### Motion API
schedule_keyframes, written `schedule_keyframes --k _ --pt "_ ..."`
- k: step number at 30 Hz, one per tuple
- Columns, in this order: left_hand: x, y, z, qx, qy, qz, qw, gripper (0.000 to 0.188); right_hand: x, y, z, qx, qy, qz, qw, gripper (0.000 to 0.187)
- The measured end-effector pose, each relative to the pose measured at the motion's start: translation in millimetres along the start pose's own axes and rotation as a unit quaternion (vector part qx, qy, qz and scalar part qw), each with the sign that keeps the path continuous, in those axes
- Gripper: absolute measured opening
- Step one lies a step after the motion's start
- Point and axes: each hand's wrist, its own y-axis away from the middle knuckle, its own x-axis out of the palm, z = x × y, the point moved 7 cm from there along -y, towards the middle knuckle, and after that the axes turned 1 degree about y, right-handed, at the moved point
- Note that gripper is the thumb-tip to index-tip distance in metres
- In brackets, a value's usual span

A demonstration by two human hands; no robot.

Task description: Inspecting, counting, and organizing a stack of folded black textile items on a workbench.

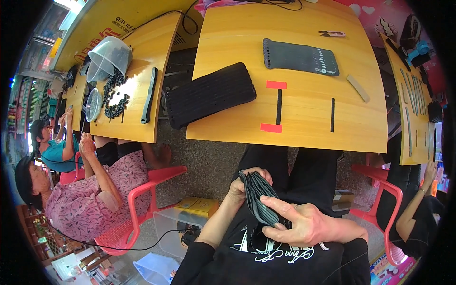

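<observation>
Over my lap I hold a bundle of dark grey, flat, flexible strips (257, 202), stacked side by side and fanned slightly at the top. My left hand (239, 188) is wrapped round its far left side, with the fingers partly hidden behind it. From the right, my right hand (308, 223) grips the near end, the fingers lying over the strips. Ahead on the table (223, 47), a long stack of black strips (211, 95) overhangs the left edge. A flat row of dark grey strips (301, 57) with holes at one end lies farther back.
On the table are thread snips (331, 34), a beige bar (357, 88), and red tape (271, 128) at the ends of a black line. At the left table, a person sits near a tipped clear tub (107, 59) with small black pieces (115, 102). Another person sits at right.
</observation>
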Motion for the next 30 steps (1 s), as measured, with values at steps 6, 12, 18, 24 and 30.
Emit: schedule_keyframes --k 6,12,18,24,30 --pt "1 1 0 -0.007 0.009 -0.009 1.000 0.067 0 -4 2 0.010 0.027 0.047 0.998 0.030" --pt "1 1 1 -0.002 0.006 -0.001 1.000 0.067 1 -8 6 -0.012 0.049 0.062 0.997 0.042" --pt "-2 0 2 0.009 -0.001 0.013 1.000 0.068 6 1 3 -0.022 0.060 0.044 0.997 0.032" --pt "-10 -1 4 0.006 0.014 0.013 1.000 0.069 1 -9 3 -0.004 0.057 0.075 0.996 0.048" --pt "-13 2 3 -0.003 0.009 0.004 1.000 0.069 1 -12 3 -0.023 0.077 0.090 0.993 0.043"
